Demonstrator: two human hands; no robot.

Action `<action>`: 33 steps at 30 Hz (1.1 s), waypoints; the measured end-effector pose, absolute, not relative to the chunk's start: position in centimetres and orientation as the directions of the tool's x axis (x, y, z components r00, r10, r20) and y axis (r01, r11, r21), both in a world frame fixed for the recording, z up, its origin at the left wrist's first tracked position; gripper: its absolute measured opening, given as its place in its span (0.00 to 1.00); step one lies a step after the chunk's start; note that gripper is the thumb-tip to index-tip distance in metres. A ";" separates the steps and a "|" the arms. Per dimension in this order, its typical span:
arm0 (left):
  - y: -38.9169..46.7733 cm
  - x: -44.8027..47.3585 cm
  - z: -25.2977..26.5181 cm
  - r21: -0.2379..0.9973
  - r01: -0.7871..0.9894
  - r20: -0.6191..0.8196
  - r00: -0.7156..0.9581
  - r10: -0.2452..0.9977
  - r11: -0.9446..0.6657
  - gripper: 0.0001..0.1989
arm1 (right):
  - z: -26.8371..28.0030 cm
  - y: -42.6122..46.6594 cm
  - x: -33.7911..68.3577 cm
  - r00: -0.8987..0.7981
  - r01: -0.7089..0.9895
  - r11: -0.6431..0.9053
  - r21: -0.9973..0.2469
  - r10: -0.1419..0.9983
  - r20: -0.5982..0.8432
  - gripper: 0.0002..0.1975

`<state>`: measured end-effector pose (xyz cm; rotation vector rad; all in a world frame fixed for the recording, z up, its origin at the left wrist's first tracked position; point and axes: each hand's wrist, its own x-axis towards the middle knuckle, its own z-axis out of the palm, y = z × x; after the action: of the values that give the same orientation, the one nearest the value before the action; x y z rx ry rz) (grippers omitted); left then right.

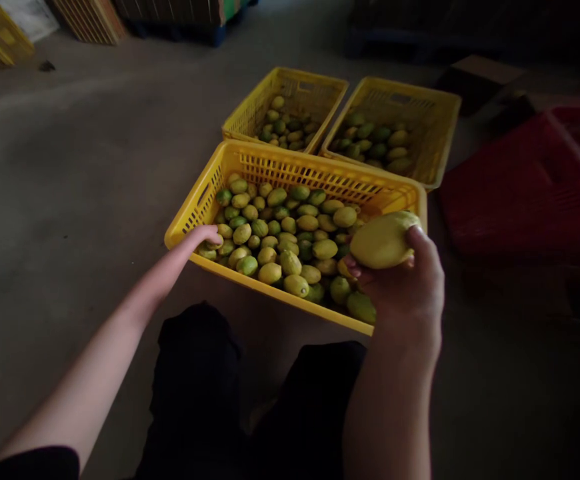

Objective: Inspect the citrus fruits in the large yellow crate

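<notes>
In my right hand (410, 280) is a large yellow-green lemon (383, 241), raised above the right side of a yellow plastic crate (270, 283). The thumb presses on its near end and the fingertips show beneath it. My left hand (206, 235) dips into the crate at its left end, curled over a yellow lemon (215, 244); most of its fingers are hidden. Many green and yellow lemons (270, 273) lie loose in this crate, reaching up to the near rim.
Two more yellow crates, the left one (257, 100) and the right one (433, 160), stand behind with lemons inside. A red crate (500, 180) is at the right, with a cardboard box (487, 70) behind it. Loaded pallets (180, 30) and slatted crates (90, 20) line the back.
</notes>
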<state>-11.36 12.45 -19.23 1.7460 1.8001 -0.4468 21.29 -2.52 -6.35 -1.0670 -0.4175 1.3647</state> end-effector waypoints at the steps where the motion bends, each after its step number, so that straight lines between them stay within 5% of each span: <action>1: 13.3 -11.0 -19.3 0.165 0.983 -0.632 0.041 0.774 0.083 0.26 | -6.4 -2.6 21.4 0.199 -0.572 -0.159 -0.804 0.925 -0.325 0.17; 6: 14.7 -8.4 -20.3 0.200 0.980 -0.597 0.123 0.793 -0.001 0.36 | -7.1 -2.4 21.8 0.114 -0.527 -0.226 -0.819 0.936 -0.332 0.23; 12: 14.2 -7.6 -17.8 0.152 0.987 -0.527 0.032 0.849 0.057 0.22 | -7.9 -1.8 21.8 0.153 -0.408 -0.264 -0.874 0.924 -0.351 0.27; 17: 15.6 -7.4 -9.1 0.367 0.926 -0.374 0.060 0.926 0.088 0.20 | -8.3 -1.2 21.5 0.219 -0.351 -0.300 -0.887 0.895 -0.389 0.27; 19: 14.1 -6.2 -6.0 0.672 0.733 -0.246 0.086 0.966 0.105 0.22 | -8.3 -1.1 21.0 0.207 -0.318 -0.334 -0.887 0.889 -0.409 0.28; 21: 11.2 -4.4 -4.2 0.951 0.283 -0.156 0.105 0.982 0.121 0.24 | -8.3 -1.0 20.2 0.189 -0.263 -0.344 -0.901 0.898 -0.398 0.29; 23: 8.0 -2.4 -4.2 0.990 -0.041 -0.130 0.137 0.982 0.136 0.26 | -8.4 -1.0 19.3 0.197 -0.210 -0.311 -0.927 0.915 -0.351 0.30; 26: 4.5 0.3 -6.4 0.958 -0.227 -0.139 0.162 0.977 0.174 0.29 | -8.9 -1.1 18.6 0.249 -0.148 -0.205 -0.968 0.939 -0.237 0.28; 33: 3.0 1.1 -9.0 0.982 -0.113 -0.136 0.135 0.982 0.151 0.28 | -10.0 -1.7 19.7 0.389 0.050 0.023 -0.998 0.920 0.040 0.27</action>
<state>1.08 3.05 -9.01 1.0724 1.0930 1.0675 19.74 -1.72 -9.99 -1.3810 -0.9546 0.8652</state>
